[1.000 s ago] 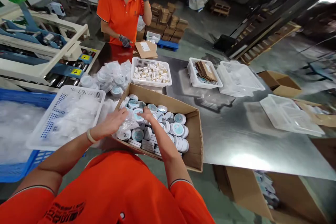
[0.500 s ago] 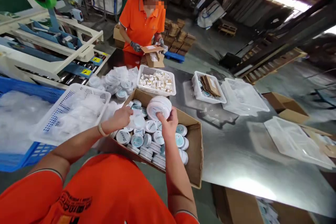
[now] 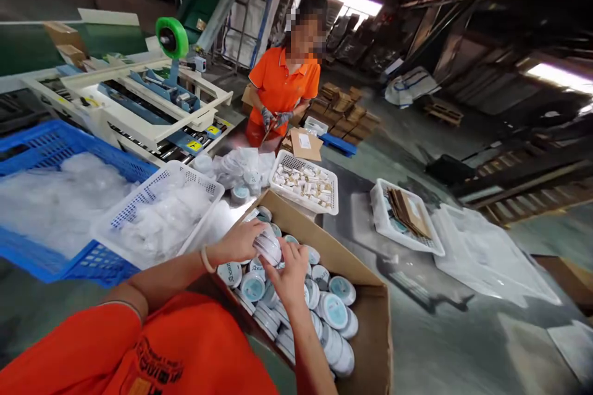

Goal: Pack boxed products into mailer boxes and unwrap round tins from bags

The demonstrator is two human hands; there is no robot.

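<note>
Over an open cardboard box (image 3: 370, 327), my left hand (image 3: 238, 242) and my right hand (image 3: 288, 268) grip a small stack of white round containers (image 3: 268, 245) from its two sides. The stack is tilted. Below and around it, the box holds several round tins (image 3: 334, 310) with white or pale blue lids, some with dark lettering. A white basket of clear plastic bags (image 3: 162, 216) is left of my left hand.
A blue crate (image 3: 109, 262) of plastic bags sits far left. Beyond the box are wrapped tins (image 3: 243, 166) and a basket of small white items (image 3: 304, 182). Another basket (image 3: 407, 216) holds brown cards. A gloved co-worker (image 3: 285, 92) stands across the table near a conveyor (image 3: 152, 117).
The view has turned, so the scene sits lower and further right. The stack has come down and tilted between both hands. The co-worker's hands have moved off the brown cardboard pieces.
</note>
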